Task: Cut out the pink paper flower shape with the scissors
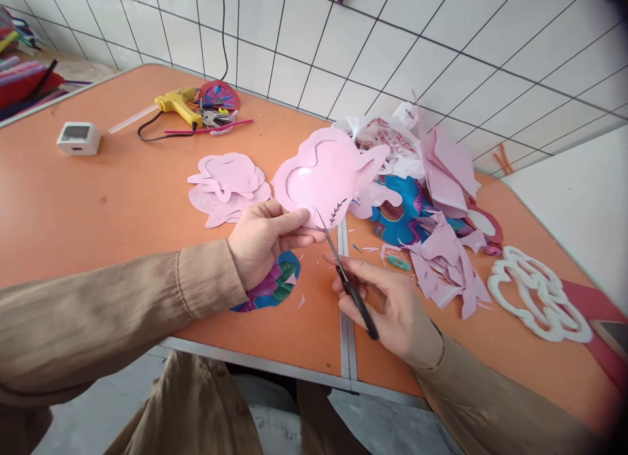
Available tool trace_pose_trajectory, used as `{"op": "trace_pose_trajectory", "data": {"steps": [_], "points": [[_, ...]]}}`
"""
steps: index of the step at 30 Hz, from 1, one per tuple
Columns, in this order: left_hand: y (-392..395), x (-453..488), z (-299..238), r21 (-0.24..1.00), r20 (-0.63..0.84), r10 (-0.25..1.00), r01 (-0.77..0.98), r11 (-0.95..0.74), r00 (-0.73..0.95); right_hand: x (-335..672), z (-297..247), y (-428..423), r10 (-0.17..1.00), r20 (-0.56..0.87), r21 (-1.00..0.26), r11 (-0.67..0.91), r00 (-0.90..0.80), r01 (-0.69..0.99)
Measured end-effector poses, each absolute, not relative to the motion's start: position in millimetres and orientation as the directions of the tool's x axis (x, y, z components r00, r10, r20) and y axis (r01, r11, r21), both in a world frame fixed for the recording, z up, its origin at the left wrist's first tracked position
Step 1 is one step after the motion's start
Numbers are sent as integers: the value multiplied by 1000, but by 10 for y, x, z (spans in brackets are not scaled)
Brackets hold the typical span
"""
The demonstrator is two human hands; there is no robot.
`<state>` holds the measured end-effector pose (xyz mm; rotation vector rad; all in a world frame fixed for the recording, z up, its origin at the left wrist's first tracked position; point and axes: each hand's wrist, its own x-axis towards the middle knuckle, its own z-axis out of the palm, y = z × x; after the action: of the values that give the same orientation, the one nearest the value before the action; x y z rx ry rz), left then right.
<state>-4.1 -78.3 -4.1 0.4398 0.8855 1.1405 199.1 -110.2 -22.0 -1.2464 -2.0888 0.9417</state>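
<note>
My left hand pinches the lower edge of a pink cloud-shaped paper piece and holds it up above the orange table. A small leaf sprig is drawn near the piece's lower right edge. My right hand grips black-handled scissors, whose blades point up at the paper's lower edge beside the sprig. Under my left hand lies a colourful floral cut-out.
A stack of pink cut shapes lies to the left. Pink scraps, a blue patterned piece and a plastic bag pile up on the right, near white cut-outs. A yellow glue gun, keys and a small white box sit further back.
</note>
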Motion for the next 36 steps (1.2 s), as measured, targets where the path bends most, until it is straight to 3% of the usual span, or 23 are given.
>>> {"op": "trace_pose_trajectory", "data": {"steps": [7, 22, 36], "points": [[-784, -38, -70, 718, -332, 928, -594, 363, 167, 1947, -229, -1104, 793, 345, -555, 603, -502, 572], [-808, -27, -145, 758, -268, 936, -550, 351, 228, 1949, -242, -1099, 707, 478, -207, 668, -522, 715], [-827, -20, -147, 748, -273, 927, -550, 372, 255, 1948, -289, -1090, 675, 529, -174, 679, -515, 713]]}}
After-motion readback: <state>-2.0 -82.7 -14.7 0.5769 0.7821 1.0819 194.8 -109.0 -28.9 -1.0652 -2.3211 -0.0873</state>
